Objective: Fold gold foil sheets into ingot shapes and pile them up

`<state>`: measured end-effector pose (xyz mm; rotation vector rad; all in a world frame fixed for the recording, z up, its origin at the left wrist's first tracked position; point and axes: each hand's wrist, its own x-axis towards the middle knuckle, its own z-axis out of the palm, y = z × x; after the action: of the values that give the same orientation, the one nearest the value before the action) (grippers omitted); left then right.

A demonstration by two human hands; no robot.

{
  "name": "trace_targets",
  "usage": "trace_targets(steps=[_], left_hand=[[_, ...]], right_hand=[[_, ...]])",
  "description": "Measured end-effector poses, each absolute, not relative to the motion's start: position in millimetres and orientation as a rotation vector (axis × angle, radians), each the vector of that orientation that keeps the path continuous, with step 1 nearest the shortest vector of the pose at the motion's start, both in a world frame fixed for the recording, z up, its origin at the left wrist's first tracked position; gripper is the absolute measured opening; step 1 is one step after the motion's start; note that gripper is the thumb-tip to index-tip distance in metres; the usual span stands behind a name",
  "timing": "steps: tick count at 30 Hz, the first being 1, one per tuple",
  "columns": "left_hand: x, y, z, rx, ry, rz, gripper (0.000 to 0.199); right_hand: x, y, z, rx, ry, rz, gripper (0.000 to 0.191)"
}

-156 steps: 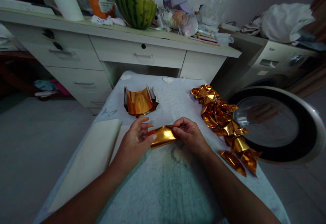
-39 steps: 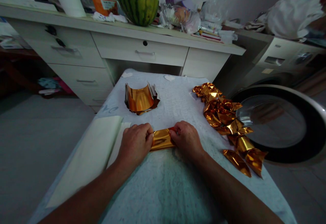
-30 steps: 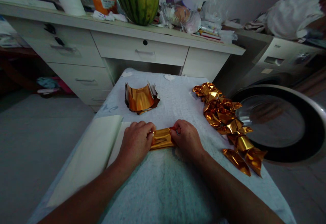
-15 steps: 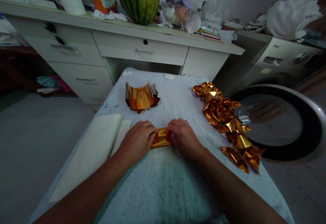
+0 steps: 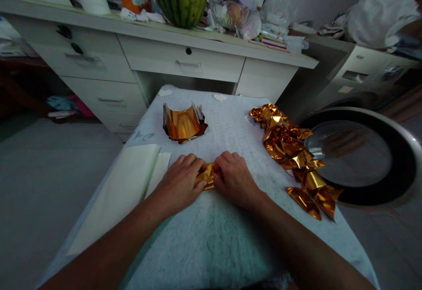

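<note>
Between my two hands a small strip of gold foil paper (image 5: 207, 177) lies on the cloth-covered table (image 5: 204, 246). My left hand (image 5: 184, 176) is closed on its left end, thumb low along the near edge. At the right end, the bent fingers of my right hand (image 5: 233, 176) grip the foil and hide that part of it. A curved stack of gold foil sheets (image 5: 183, 124) stands beyond my hands, to the left. Folded gold foil pieces (image 5: 286, 143) are heaped along the right side of the table.
Folded white paper (image 5: 121, 189) lies left of my left arm. A white desk (image 5: 187, 68) borders the far edge, with a cut watermelon (image 5: 180, 2) and clutter on top. On the right, the open round door (image 5: 359, 156) of a washing machine (image 5: 365, 74) stands close to the table.
My hands have drawn slightly closer together, and less of the foil shows between them. The left thumb has shifted down along the near edge. The view has tilted a little.
</note>
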<state>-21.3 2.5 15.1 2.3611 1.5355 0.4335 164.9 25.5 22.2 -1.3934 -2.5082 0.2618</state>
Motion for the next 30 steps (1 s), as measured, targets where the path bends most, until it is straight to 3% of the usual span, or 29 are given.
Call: trace_targets(steps=[8, 30], left_hand=[[-25, -1, 18, 2.309, 1.492, 0.409, 0.021], [-32, -1, 22, 2.207, 1.449, 0.341, 0.030]], right_hand=[[163, 23, 22, -1.434, -2.532, 0.201, 0.009], [159, 14, 20, -1.433, -2.552, 0.133, 0.057]])
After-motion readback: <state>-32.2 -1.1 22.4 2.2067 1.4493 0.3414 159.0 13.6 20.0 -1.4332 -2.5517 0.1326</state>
